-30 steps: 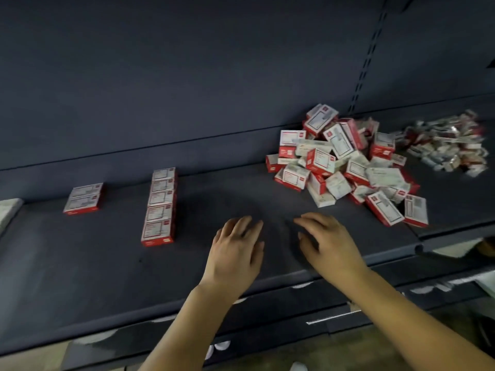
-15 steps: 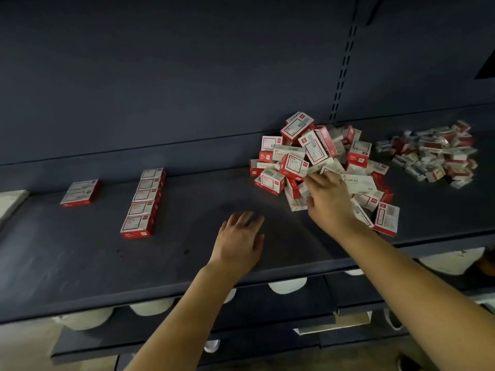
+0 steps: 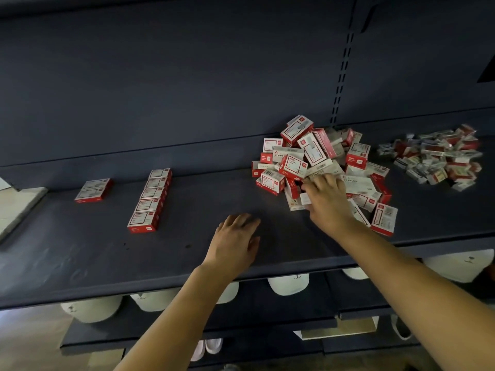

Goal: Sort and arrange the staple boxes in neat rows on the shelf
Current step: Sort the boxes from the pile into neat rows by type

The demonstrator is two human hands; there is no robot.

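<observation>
Head view, looking down on a dark shelf [image 3: 80, 263]; all places given relative to the loose heap of staple boxes [image 3: 318, 167], red and white, piled toward the back of the shelf.

Item 1: row of boxes [image 3: 150, 199], well to the left of the heap, laid flat end to end in a single line running front to back.

Item 2: pair of boxes [image 3: 93, 190], farther left of the heap than the row, lying flat side by side, apart from the row.

Item 3: second pile of smaller packets [image 3: 439, 156], to the right of the heap, separate from it; print too blurred to read.

Item 4: right hand [image 3: 328, 202], on the front edge of the heap, fingers curved down over the boxes there and touching them; whether any one box is gripped cannot be told.

Item 5: left hand [image 3: 235, 242], in front and left of the heap, palm down, fingers relaxed over bare shelf, holding nothing.

Item 6: white caps [image 3: 288, 283], on the lower shelf below the heap.
</observation>
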